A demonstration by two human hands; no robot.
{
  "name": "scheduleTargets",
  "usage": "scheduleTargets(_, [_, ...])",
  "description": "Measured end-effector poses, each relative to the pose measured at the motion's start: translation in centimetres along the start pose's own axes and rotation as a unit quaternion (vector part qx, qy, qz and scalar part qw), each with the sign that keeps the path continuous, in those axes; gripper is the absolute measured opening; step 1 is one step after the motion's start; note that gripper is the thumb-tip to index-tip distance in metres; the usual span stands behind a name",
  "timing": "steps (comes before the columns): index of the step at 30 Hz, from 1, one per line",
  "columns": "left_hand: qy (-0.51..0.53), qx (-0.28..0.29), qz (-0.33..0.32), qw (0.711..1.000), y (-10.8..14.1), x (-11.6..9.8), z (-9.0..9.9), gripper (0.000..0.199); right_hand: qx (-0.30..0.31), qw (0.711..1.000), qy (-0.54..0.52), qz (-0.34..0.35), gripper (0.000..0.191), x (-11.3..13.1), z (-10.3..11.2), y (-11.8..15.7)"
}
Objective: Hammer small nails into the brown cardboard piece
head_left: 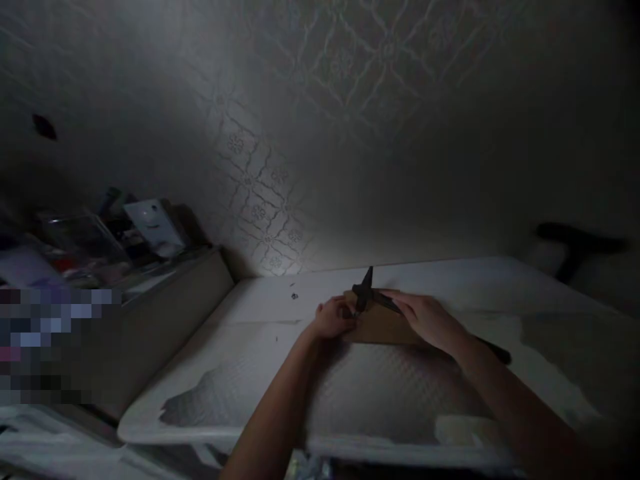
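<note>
While the desk (465,275) spreads beneath, the hammer (366,292) has its head above a brown board's (387,330) left end, probably stiff and head-heavy, best held by the handle. The right hand (426,319) is wrapped round that handle; the left hand (333,319) curls at the board, any pinch unclear.

A white table (250,303) with a grey, textured patch (400,393) across its top bore a flat brown board (387,329) and, farther left, a few small bits (295,296).
</note>
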State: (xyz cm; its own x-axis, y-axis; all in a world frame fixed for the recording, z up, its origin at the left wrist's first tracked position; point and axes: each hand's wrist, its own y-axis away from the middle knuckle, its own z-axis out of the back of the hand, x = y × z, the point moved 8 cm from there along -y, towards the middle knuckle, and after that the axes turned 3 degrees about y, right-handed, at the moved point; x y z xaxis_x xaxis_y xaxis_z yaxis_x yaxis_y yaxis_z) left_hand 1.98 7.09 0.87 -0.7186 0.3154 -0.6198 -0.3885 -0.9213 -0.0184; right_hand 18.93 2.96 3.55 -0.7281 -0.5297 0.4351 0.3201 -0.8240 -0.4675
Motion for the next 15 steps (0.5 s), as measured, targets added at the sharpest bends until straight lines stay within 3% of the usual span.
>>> scheduleTargets(15, [-0.005,-0.01,-0.019,1.0,0.04,-0.22,0.07,0.029,-0.006,1.0,0.007,-0.004,0.043,0.24,0.12,-0.01])
